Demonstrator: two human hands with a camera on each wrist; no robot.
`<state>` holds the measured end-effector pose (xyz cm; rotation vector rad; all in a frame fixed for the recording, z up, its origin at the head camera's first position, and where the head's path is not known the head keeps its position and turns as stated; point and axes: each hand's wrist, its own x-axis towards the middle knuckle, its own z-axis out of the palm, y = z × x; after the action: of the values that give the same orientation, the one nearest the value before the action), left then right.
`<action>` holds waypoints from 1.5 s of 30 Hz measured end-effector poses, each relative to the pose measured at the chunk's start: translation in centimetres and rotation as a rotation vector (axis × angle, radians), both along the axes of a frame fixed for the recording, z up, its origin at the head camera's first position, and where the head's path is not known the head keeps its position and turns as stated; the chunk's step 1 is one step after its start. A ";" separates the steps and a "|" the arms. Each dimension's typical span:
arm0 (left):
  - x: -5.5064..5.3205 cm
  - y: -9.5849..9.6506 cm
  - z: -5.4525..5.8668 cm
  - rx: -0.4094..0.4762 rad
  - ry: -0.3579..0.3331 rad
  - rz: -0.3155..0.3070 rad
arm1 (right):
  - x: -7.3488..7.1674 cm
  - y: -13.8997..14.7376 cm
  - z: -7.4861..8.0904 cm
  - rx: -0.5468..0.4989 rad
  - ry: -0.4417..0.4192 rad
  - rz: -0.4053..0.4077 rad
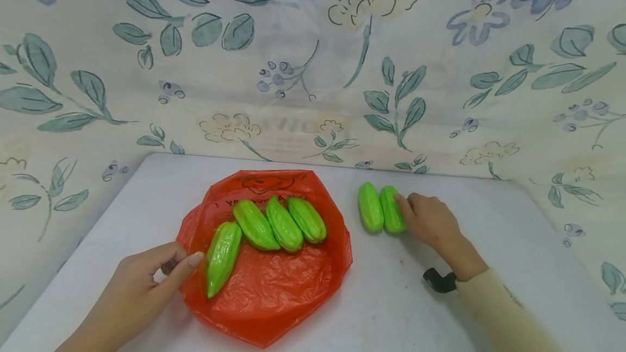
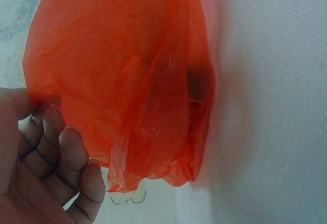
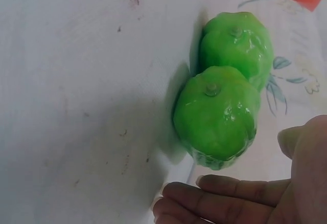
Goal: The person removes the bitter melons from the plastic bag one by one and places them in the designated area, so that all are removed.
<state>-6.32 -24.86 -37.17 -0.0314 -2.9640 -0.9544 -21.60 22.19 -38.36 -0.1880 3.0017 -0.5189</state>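
A red plastic bag (image 1: 274,292) lies spread open on the white table, its rim raised. Several glossy green cucumber-like vegetables (image 1: 286,224) are inside, one of them slanted near the left rim. My left hand (image 1: 142,278) pinches the bag's left edge between thumb and fingers; the left wrist view shows the thin red film at the fingertips. To the right of the bag, two more green vegetables (image 1: 370,208) lie side by side. Beside the right one is my right hand (image 1: 432,219). In the right wrist view its fingers (image 3: 225,196) are extended alongside that vegetable, thumb apart.
The white table (image 1: 391,297) has small dark specks near its middle. Behind it and at the sides hangs a pale cloth (image 1: 303,31) printed with leaves and flowers. A black fitting (image 1: 440,280) sits at my right wrist, by the beige sleeve (image 1: 499,308).
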 end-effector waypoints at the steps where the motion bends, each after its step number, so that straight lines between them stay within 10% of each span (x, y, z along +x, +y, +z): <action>1: 0.0 0.0 0.0 -0.001 -0.002 -0.001 | 0.0 0.0 0.0 -0.003 -0.003 -0.001; 16: -0.1 0.2 0.0 0.032 0.018 -0.030 | 1.3 0.2 2.1 -0.076 0.064 -0.022; 33: -0.2 0.0 0.3 0.020 0.065 -0.034 | 5.6 -8.1 7.8 -0.123 0.313 0.296; 45: 0.1 0.0 -0.1 0.042 0.036 -0.031 | 6.6 -13.7 6.6 -0.107 0.153 0.513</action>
<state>-6.18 -24.89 -37.24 -0.0932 -2.9175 -1.0088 -15.04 8.48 -31.80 -1.0111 2.8900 -0.6232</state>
